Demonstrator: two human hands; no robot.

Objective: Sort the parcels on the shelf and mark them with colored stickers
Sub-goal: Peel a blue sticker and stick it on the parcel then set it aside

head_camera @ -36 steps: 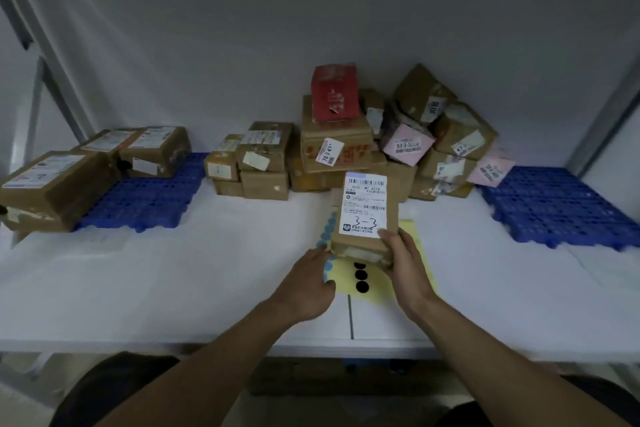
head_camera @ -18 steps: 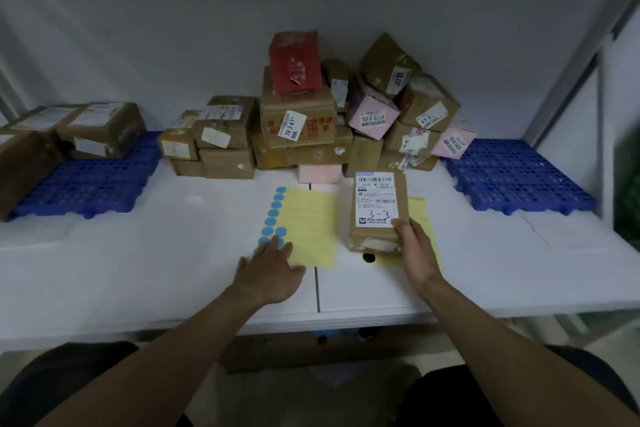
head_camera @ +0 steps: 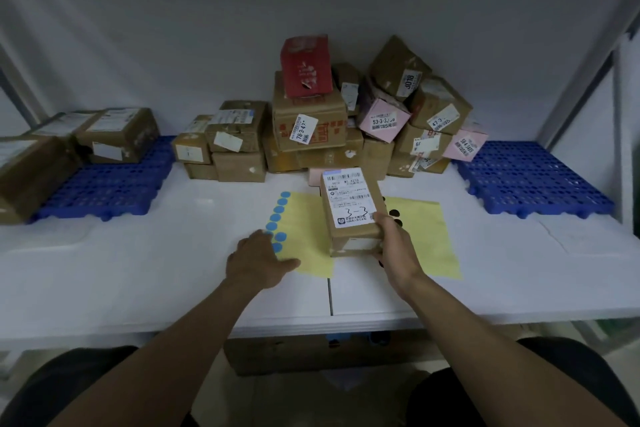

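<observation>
My right hand [head_camera: 394,246] grips a small brown parcel [head_camera: 349,208] by its near right corner; a white label with "3-3" handwritten on it faces up. The parcel sits tilted over the gap between two yellow sticker sheets. The left sheet [head_camera: 308,236] carries a column of blue round stickers [head_camera: 278,218] along its left edge. My left hand [head_camera: 256,258] rests on that sheet's near left corner, fingertips at the lowest blue stickers. The right sheet [head_camera: 426,236] shows black stickers [head_camera: 393,213] beside the parcel.
A pile of brown, pink and red parcels [head_camera: 332,121] stands at the back centre of the white shelf [head_camera: 138,270]. A blue pallet [head_camera: 104,184] at left bears brown boxes [head_camera: 117,135]. Another blue pallet [head_camera: 533,180] lies at right, beside a metal upright [head_camera: 581,73].
My left hand left the parcel and moved down-left onto the blue-sticker sheet. The right hand keeps its hold on the parcel, now lower over the sheets. My head view shifted right.
</observation>
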